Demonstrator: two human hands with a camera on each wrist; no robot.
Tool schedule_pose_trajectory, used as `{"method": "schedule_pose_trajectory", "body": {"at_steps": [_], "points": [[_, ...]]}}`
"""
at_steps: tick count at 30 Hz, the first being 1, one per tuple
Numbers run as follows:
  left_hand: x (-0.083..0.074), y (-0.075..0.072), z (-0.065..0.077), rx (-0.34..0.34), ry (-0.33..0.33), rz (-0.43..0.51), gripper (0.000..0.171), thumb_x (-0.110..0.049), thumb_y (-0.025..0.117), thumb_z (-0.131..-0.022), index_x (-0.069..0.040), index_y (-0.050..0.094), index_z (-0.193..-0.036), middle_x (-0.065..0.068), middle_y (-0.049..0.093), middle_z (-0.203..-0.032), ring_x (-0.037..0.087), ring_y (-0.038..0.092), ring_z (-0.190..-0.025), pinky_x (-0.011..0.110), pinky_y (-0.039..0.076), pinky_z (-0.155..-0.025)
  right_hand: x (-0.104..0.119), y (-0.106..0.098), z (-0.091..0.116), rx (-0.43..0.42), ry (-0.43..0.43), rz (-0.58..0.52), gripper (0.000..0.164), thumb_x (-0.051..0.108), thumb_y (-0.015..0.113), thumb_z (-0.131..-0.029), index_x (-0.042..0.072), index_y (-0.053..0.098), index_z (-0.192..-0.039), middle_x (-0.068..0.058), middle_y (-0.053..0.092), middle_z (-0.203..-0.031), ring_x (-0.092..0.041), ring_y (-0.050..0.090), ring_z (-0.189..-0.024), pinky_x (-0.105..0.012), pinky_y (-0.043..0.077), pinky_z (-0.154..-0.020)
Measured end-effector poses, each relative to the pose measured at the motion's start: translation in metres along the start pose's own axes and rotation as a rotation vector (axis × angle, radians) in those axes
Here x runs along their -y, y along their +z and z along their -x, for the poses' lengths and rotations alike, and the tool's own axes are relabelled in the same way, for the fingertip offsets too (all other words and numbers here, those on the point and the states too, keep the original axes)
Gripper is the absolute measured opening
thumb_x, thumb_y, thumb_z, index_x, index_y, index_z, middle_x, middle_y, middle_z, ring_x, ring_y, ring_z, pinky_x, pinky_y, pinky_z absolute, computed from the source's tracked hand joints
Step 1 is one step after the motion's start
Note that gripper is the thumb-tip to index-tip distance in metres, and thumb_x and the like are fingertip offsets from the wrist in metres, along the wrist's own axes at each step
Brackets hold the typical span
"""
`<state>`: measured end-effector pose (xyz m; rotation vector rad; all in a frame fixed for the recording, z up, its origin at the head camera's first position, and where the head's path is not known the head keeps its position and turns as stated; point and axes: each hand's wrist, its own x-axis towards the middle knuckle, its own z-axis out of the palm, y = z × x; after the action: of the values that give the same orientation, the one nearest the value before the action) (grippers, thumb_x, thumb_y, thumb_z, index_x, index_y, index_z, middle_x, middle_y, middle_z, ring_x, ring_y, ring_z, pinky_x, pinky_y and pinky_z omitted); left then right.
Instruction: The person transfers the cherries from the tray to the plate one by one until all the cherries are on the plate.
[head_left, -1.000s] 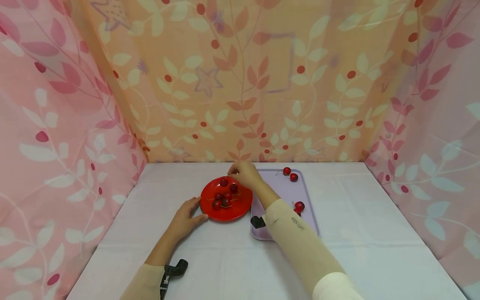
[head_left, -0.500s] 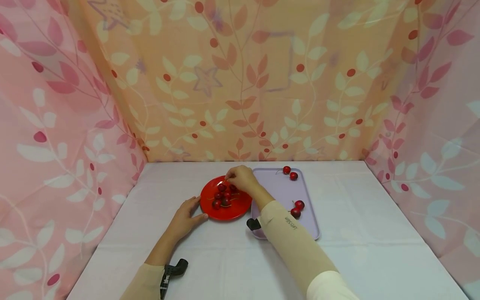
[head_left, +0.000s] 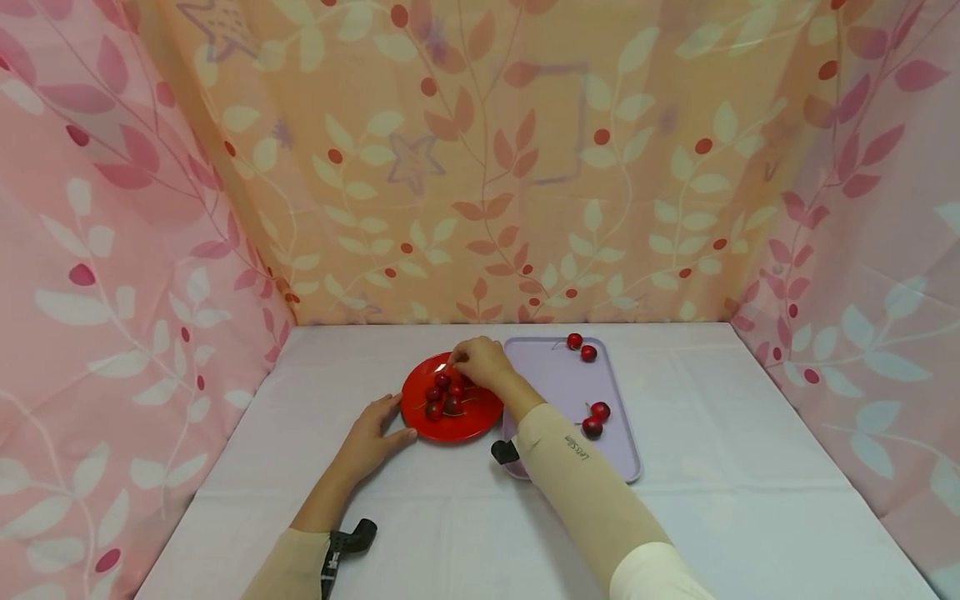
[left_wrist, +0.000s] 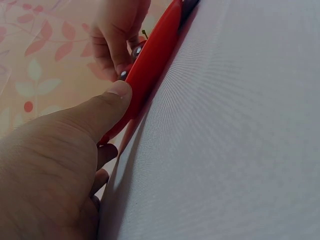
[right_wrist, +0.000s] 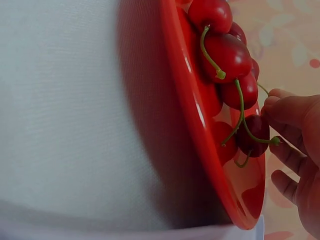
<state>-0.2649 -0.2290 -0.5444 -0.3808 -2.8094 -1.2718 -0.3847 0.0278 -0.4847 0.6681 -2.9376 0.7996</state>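
Observation:
On the table, a glossy red plate (head_left: 474,423) carries several dark red cherries (head_left: 434,410) with green stems. My left hand (head_left: 370,433) holds the plate's left rim, thumb at the front and fingers farther back. Over the plate's far right part, my right hand (head_left: 483,364) pinches a thin green stem (right_wrist: 262,90) between thumb and forefinger. A cherry (head_left: 442,379) shows just under those fingertips, close against the others. In the right wrist view, a darker cherry (right_wrist: 253,136) lies below the hand, partly in front of its fingers.
A lilac tray (head_left: 551,379) lies right of the plate, partly under my right forearm. It bears two cherries (head_left: 588,354) at its far end and two more cherries (head_left: 592,428) near its right side. Patterned cloth walls (head_left: 480,167) stand around the white table.
My right hand has moved left and toward me over the plate, bringing a cherry from the far rim to the cluster. The left hand has stayed on the rim.

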Motion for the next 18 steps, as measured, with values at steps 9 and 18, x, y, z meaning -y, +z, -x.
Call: {"method": "schedule_pose_trajectory", "body": {"at_steps": [9,18], "points": [[0.002,0.002,0.001,-0.001,0.012,-0.009,0.085,-0.042,0.081,-0.087,-0.005,0.044,-0.155,0.021,0.043,-0.158,0.042,0.033,-0.150,0.063,0.027,-0.121,-0.001,-0.003,0.003,-0.008,-0.021,0.002,0.012,0.018,0.071,-0.095,0.024,0.080,-0.101,0.009,0.077,-0.097,-0.019,0.065,-0.105,-0.048,0.041,-0.105],[0.001,0.000,0.000,0.009,-0.011,-0.010,0.086,-0.043,0.081,-0.087,-0.008,0.044,-0.156,0.018,0.042,-0.160,0.041,0.031,-0.151,0.063,0.026,-0.121,-0.003,-0.023,0.013,-0.045,-0.031,-0.027,0.012,0.019,0.070,-0.097,0.023,0.080,-0.103,0.008,0.077,-0.099,-0.018,0.060,-0.106,-0.048,0.039,-0.109]]}}
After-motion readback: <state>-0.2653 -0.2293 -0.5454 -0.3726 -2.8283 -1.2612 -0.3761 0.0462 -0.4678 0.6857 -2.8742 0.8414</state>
